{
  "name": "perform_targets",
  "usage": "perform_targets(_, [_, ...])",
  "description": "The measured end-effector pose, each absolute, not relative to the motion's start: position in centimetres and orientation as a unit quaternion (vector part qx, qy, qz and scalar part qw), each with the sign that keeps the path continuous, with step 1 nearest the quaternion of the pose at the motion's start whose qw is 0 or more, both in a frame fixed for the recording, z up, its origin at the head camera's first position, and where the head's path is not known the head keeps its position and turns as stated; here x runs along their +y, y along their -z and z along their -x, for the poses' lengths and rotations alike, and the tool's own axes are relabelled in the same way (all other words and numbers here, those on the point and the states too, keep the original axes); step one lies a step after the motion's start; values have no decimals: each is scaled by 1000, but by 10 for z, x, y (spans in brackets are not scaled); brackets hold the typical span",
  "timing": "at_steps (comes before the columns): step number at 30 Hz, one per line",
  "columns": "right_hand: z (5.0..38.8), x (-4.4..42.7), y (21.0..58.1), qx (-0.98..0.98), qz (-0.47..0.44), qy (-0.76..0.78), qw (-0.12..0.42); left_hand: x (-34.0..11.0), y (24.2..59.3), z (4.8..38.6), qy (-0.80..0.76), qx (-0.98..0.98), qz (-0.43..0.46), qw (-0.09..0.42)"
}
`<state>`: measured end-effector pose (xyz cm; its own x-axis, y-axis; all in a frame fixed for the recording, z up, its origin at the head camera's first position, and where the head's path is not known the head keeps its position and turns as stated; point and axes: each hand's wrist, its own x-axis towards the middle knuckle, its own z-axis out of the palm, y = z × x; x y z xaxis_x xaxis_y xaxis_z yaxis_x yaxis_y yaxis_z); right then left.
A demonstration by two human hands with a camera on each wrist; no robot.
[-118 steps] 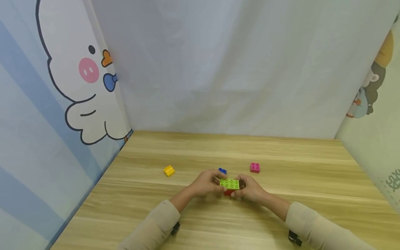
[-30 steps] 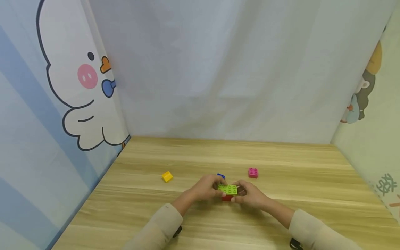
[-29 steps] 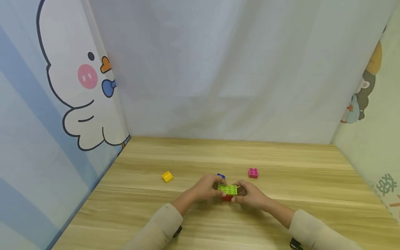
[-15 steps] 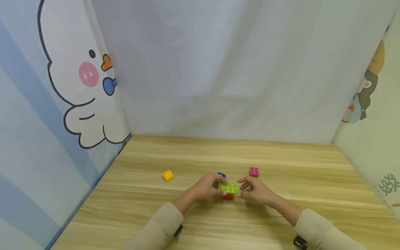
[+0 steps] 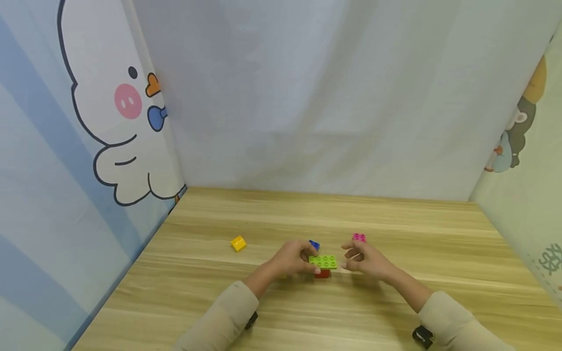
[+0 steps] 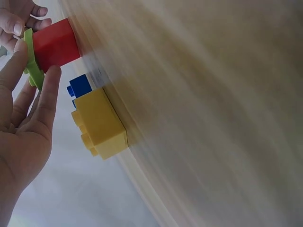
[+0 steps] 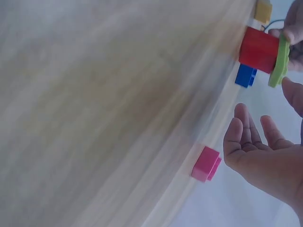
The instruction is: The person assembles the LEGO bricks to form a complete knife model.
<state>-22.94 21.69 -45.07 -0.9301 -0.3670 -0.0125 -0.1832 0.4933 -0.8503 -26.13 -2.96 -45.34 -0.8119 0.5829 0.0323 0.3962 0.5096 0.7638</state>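
A flat light-green toy brick (image 5: 322, 262) lies on top of a red brick (image 5: 322, 274), which stands on the table. With thumb and fingers on opposite long sides, my left hand (image 5: 291, 259) pinches the green brick at its left end. My right hand (image 5: 369, 261) is apart from the stack, to its right, fingers loosely bent around nothing. It partly covers a pink brick (image 5: 359, 237) behind it in the head view; the right wrist view shows that pink brick (image 7: 207, 164) apart from the fingers. Just behind the stack sits a blue brick (image 5: 314, 245), partly hidden by my left hand.
A yellow brick (image 5: 238, 243) sits alone on the left part of the wooden table (image 5: 197, 297). Behind the table hangs a pale curtain (image 5: 307, 97), with printed cloth walls (image 5: 44, 195) at both sides.
My right hand has let go of the green and red bricks and moved right, toward the pink brick. The left hand still holds the green brick in the same place.
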Motion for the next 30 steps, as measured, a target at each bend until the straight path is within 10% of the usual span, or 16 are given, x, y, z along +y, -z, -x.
perform_targets(30, [248,251,448,873,79,478,52,-33,451,258,-399,854,-307,133])
